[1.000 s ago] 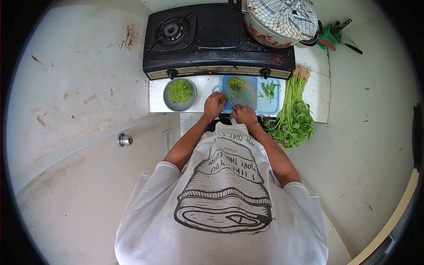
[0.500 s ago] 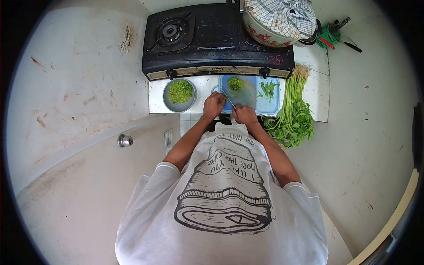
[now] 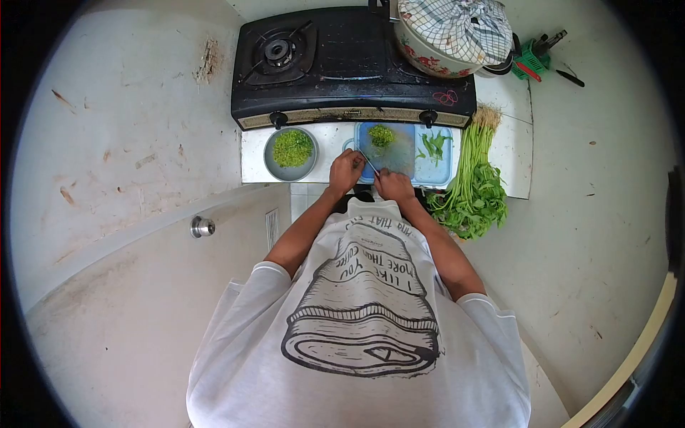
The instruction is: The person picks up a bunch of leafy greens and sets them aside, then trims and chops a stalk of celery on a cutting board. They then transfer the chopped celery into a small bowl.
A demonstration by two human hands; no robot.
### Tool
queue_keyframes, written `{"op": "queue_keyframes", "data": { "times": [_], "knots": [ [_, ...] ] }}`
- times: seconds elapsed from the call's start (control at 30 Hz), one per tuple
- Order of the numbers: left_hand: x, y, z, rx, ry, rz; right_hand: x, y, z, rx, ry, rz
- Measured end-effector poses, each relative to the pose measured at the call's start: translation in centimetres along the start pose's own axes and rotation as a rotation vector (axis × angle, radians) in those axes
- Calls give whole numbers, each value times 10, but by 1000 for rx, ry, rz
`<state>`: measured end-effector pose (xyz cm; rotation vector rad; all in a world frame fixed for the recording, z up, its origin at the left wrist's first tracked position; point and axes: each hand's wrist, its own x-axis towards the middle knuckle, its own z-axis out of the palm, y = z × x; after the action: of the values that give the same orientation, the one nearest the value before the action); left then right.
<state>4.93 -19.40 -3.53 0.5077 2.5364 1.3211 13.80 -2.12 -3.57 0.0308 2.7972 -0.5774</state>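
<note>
My right hand [image 3: 394,185] is closed round the handle of a knife [image 3: 370,164], whose blade points up and left over the blue cutting board [image 3: 399,160]. At the board's left edge, my left hand [image 3: 347,171] has its fingers curled close to the blade; what they hold is hidden. A small heap of chopped greens [image 3: 381,135] lies near the back of the board. To its right, loose leaves [image 3: 434,145] rest on the light blue tray [image 3: 447,171]. A grey bowl [image 3: 310,170] of chopped greens stands left of my hands.
Behind the board is a black gas stove [image 3: 349,64] with a cloth-covered pot [image 3: 442,60] on its right side. A bundle of leafy stems [image 3: 471,171] lies right of the tray. A green basket [image 3: 529,58] with utensils stands at the back right.
</note>
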Motion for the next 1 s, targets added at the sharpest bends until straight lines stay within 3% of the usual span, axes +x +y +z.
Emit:
{"op": "queue_keyframes", "data": {
  "times": [0.43, 0.73, 1.0],
  "knots": [
    [0, -1, -1, 25, -25, -23, -5, -4, -9, 19, -42, 0],
    [-7, 5, -9, 108, -39, 160, 0, -1, 1, 4, -4, -2],
    [-4, 3, -5, 9, -7, 45, -2, 2, 1, 43, -18, 23]
  ]
}}
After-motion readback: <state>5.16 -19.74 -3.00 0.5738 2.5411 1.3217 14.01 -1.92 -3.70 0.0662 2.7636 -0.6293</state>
